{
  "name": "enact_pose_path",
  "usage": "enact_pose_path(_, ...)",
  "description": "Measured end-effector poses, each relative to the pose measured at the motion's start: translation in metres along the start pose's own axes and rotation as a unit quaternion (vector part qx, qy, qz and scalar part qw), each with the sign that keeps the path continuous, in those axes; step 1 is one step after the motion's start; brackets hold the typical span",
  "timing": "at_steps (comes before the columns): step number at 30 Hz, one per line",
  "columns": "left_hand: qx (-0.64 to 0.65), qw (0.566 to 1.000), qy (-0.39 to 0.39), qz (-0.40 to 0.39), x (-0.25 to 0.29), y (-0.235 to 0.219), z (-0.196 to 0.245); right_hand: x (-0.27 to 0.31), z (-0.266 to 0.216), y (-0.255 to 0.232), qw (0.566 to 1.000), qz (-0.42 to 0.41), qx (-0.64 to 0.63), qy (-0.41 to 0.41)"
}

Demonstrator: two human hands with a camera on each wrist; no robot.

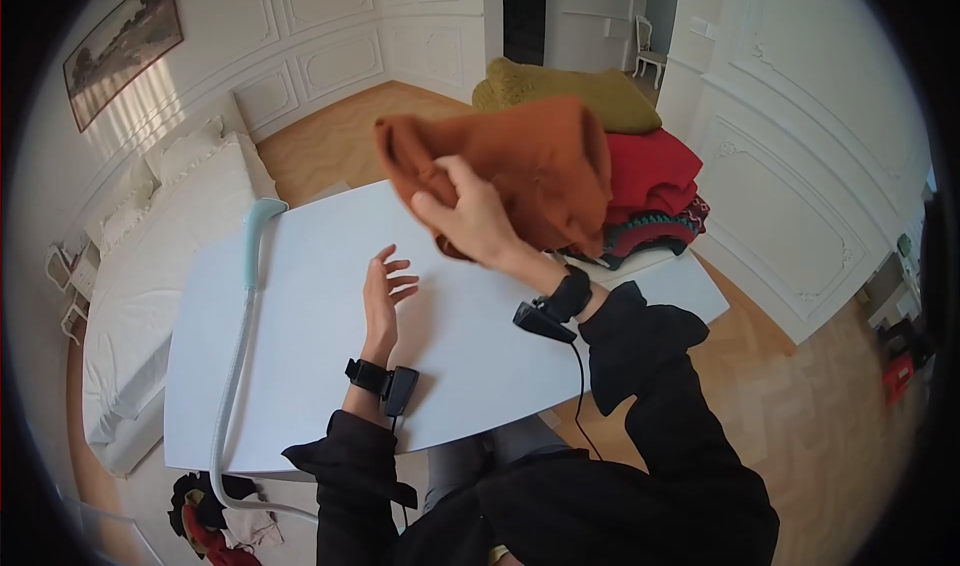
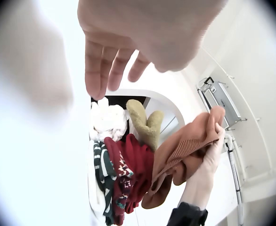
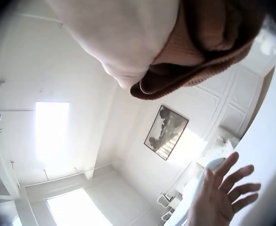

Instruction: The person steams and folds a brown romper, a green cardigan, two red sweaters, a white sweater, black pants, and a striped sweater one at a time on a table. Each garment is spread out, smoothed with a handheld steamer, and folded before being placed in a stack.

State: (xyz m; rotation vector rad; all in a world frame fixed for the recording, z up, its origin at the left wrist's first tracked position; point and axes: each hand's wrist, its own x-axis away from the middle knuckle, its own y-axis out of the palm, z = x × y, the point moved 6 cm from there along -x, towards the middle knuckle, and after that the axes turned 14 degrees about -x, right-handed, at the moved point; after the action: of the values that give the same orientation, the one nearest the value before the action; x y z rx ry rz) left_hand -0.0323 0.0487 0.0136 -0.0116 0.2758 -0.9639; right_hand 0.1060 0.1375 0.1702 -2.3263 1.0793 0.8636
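Note:
An orange-brown knitted garment (image 1: 545, 166), folded over itself, is held up above the white table (image 1: 330, 256) by the right hand (image 1: 472, 216), whose fingers and thumb pinch its left part. In the left wrist view the garment (image 2: 185, 150) hangs from the right hand (image 2: 212, 157), beside the pile. The left hand (image 1: 380, 294) is over the table, left of the garment, its fingers spread and touching nothing. Behind the garment, at the table's right end, a red garment (image 1: 650, 171) lies in a pile of folded clothes with an olive-green one (image 1: 590, 96) on top.
A pale blue steamer head (image 1: 262, 221) with a grey hose (image 1: 236, 356) lies along the table's left side. Dark and red clothes (image 1: 205, 526) lie below the table's front left corner. A white bed (image 1: 165, 256) stands at the left, a white chair (image 1: 650, 51) far back.

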Motion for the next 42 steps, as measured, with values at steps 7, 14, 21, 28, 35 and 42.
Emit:
enact_pose_path(7,0.169,0.966,-0.084,0.176,-0.021,-0.073,-0.052,0.078,0.068,0.087,0.847,-0.49,0.005,0.205)
enact_pose_path(14,0.019,0.975,0.032,0.221,-0.01,-0.094,0.015,0.109,0.09,0.064,0.81,-0.536,0.122,0.205)
enact_pose_path(21,-0.391,0.915,0.085,0.054,-0.021,-0.085,-0.021,0.117,0.101,0.051,0.877,-0.459,0.136,0.038)
enact_pose_path(28,-0.323,0.944,0.041,0.056,-0.02,-0.094,-0.024,0.102,0.071,0.031,0.843,-0.434,0.312,-0.058)
enact_pose_path(35,-0.307,0.948,0.01,0.081,-0.014,-0.095,-0.013,0.09,0.082,0.012,0.871,-0.379,0.304,-0.069)
enact_pose_path(42,-0.388,0.915,0.1,0.047,-0.012,-0.077,0.007,0.064,0.09,-0.022,0.921,-0.286,0.221,0.148)
